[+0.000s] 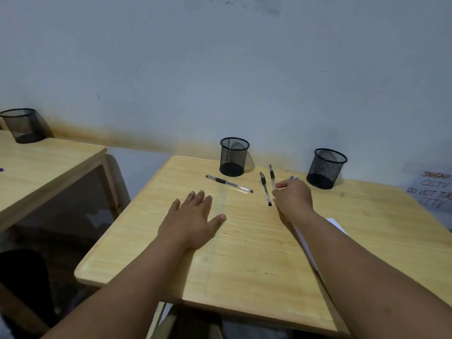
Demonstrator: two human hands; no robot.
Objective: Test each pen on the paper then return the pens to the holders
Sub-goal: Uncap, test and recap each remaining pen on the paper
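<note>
Paper (336, 222): white sheet on the wooden table (244, 265), mostly hidden beneath the right forearm.
Left hand (193, 216): flat on the tabletop, palm down, fingers straight and slightly spread.
Right hand (292, 196): fingers curled, thumb and forefinger pinching the lower end of a clear pen (272, 176).
Loose pens: a second pen (265, 188) lies just left of that hand; a third pen (228, 183) lies further left.
Holders: left mesh holder (234, 156) and right mesh holder (326, 167) stand upright at the far edge.

Three pens (229, 183) loose on the wooden table (244, 253) between two mesh holders (234, 156), hands nearby.
</note>
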